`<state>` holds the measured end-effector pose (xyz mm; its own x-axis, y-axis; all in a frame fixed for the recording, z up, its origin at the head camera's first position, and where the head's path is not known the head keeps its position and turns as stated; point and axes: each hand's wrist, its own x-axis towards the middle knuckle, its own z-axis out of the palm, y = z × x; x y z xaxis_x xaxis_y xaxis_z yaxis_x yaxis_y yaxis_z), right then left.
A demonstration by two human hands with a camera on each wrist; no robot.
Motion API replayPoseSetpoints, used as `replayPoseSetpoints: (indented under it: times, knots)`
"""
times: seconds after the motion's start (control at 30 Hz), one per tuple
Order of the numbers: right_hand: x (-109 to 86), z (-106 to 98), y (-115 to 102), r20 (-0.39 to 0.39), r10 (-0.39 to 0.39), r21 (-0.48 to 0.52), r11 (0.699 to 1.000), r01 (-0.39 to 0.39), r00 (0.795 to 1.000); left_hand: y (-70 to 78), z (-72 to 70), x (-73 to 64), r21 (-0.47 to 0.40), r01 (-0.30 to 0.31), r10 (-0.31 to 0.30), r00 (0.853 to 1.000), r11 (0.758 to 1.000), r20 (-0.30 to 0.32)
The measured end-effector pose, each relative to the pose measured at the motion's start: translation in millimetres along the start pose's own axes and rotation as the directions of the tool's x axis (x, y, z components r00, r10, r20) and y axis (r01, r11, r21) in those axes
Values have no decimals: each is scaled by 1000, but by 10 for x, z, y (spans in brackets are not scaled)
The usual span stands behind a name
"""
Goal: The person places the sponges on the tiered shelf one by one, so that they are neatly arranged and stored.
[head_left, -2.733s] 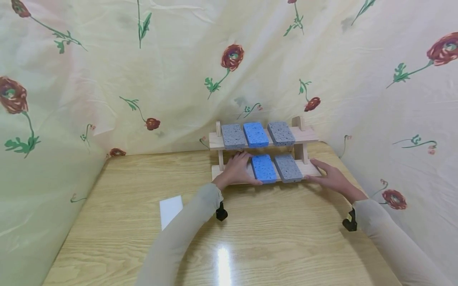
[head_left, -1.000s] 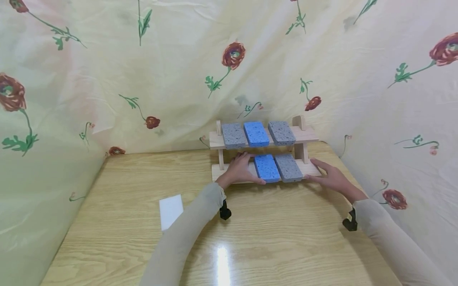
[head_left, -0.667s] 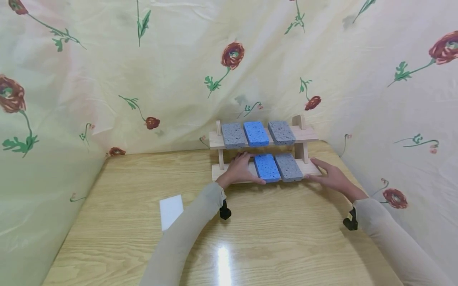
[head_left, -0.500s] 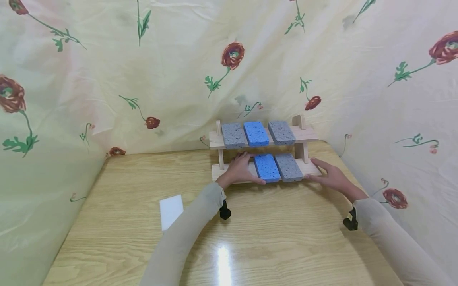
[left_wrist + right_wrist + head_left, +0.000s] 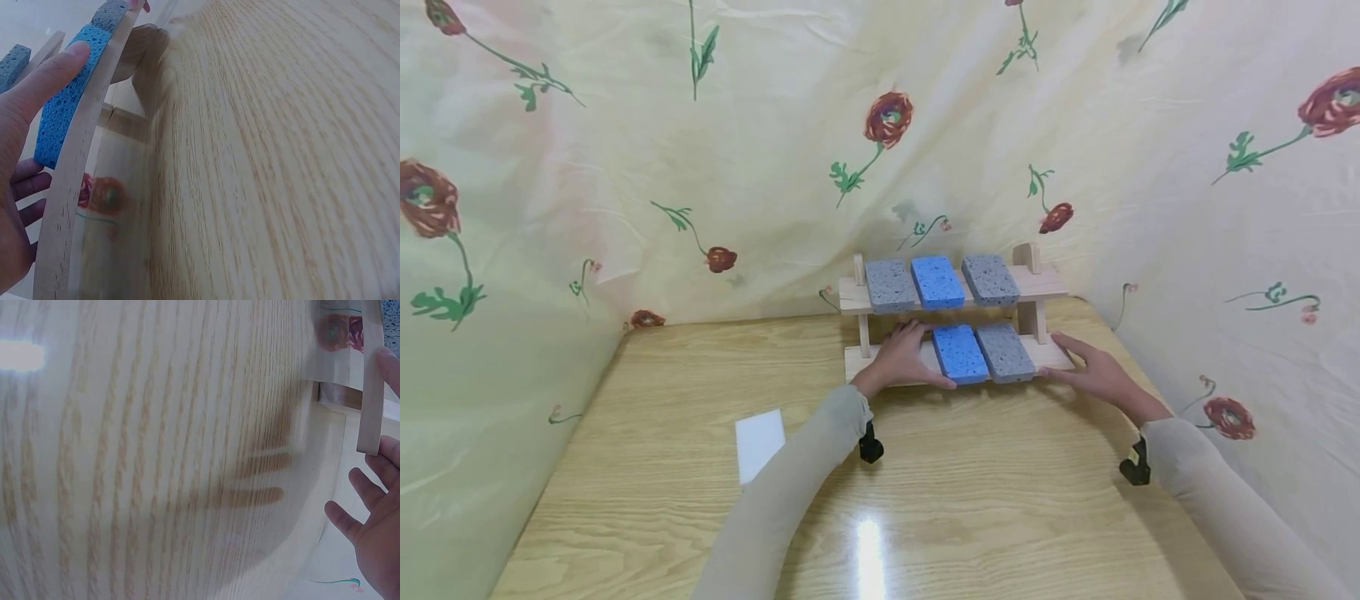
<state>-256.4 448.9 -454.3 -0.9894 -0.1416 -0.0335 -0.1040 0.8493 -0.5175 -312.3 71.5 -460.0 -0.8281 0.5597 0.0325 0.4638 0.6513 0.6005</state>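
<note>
On the lower tier of a two-tier wooden rack [image 5: 1051, 354], a blue sponge [image 5: 959, 354] lies close beside a grey sponge [image 5: 1005, 352]. My left hand [image 5: 898, 357] grips the blue sponge from its left side. In the left wrist view the thumb [image 5: 59, 67] presses that sponge's front, while the other fingers curl at its left end. My right hand [image 5: 1097, 373] holds the right end of the lower shelf. The right wrist view has its thumb on the shelf's front edge, the index finger at the end, and the remaining fingers spread apart.
The upper tier carries a grey sponge [image 5: 891, 285], another blue sponge [image 5: 937, 281] and a second grey one [image 5: 990, 278]. A flat white rectangle [image 5: 758, 442] lies on the wooden table [image 5: 985, 492], partly behind my left sleeve. Flower-patterned cloth [image 5: 760, 167] hangs behind the rack and along both sides.
Since the earliest frame, the lower blue sponge has slid slightly right, closer to the grey one, with my left hand following. Over the last second both hands stay still.
</note>
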Motion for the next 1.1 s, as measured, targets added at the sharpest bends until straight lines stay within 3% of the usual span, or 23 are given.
replayPoseSetpoints:
  times: [0.5,1.1]
  knots:
    - [-4,0,-20,-15,-14,-2,1000,14,1000,-50,-15,-19,23,-37,38,999,999,-17]
    - [2,12,-1,-2,-1,-3,1000,1,1000,-113,-204,-253,136,-99,104,994,986,-30]
